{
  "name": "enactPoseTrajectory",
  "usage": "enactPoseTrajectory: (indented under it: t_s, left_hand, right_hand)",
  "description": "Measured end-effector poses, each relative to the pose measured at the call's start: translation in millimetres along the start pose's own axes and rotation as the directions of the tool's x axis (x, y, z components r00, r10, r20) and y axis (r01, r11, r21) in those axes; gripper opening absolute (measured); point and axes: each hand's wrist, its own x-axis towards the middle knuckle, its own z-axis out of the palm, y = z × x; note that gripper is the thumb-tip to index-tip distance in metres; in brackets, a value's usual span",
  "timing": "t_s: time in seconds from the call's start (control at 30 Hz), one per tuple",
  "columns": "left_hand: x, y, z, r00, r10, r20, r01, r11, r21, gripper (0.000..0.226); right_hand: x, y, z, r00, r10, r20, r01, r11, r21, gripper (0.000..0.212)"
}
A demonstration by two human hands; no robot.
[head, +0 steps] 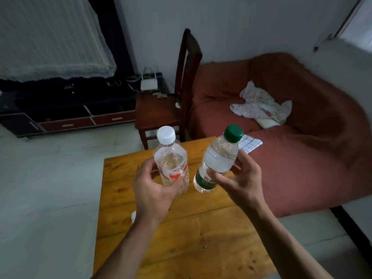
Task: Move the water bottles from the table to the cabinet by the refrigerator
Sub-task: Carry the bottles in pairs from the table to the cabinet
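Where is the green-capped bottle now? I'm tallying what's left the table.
The green-capped bottle is in the right hand, tilted above the wooden table, right of the white-capped bottle.

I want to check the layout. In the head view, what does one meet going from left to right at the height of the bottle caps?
Dark low cabinet → white-capped bottle → green-capped bottle → white checked paper → red sofa.

Bottle labels (177, 172) blurred, unreadable
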Motion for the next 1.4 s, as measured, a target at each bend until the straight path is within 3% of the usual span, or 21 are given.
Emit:
enactPoseTrajectory:
  t_s: [0.3, 0.57, 0.77, 1.07, 1.27, 1.4]
  left_hand:
    - [56.6, 114.4, -62.6, 0.989, 0.151, 0.002, -0.15, 0.98, -0.131, 0.055]
    - [69.7, 152.2, -110.7, 0.967, 0.252, -0.03, -0.253, 0.945, -0.209, 0.053]
    - [61.8, 154.7, -130.3, 0.97, 0.239, -0.038, -0.242, 0.959, -0.146, 0.044]
    - [42.9, 143.1, -143.1, 0.982, 0.147, -0.118, -0.145, 0.989, 0.024, 0.052]
    - [20.5, 153.0, -123.2, 0.971, 0.06, -0.233, -0.028, 0.99, 0.139, 0.05]
    - [-4.7, 163.6, -113.9, 0.932, -0.001, -0.362, 0.06, 0.986, 0.154, 0.055]
  right_hand:
    - [31.0, -129.9, -21.2, 0.987, -0.131, -0.097, 0.126, 0.99, -0.062, 0.053]
    - [34.6, -193.2, -20.4, 0.963, -0.213, -0.168, 0.203, 0.977, -0.072, 0.044]
    - [33.3, -211.5, -12.2, 0.962, -0.259, -0.088, 0.251, 0.963, -0.096, 0.045]
    - [42.9, -197.1, 0.4, 0.969, -0.238, 0.063, 0.24, 0.97, -0.038, 0.042]
    - [60.7, -173.2, -9.9, 0.964, -0.2, 0.173, 0.189, 0.979, 0.081, 0.04]
    - [67.5, -168.6, -13.2, 0.934, -0.215, 0.286, 0.199, 0.977, 0.082, 0.051]
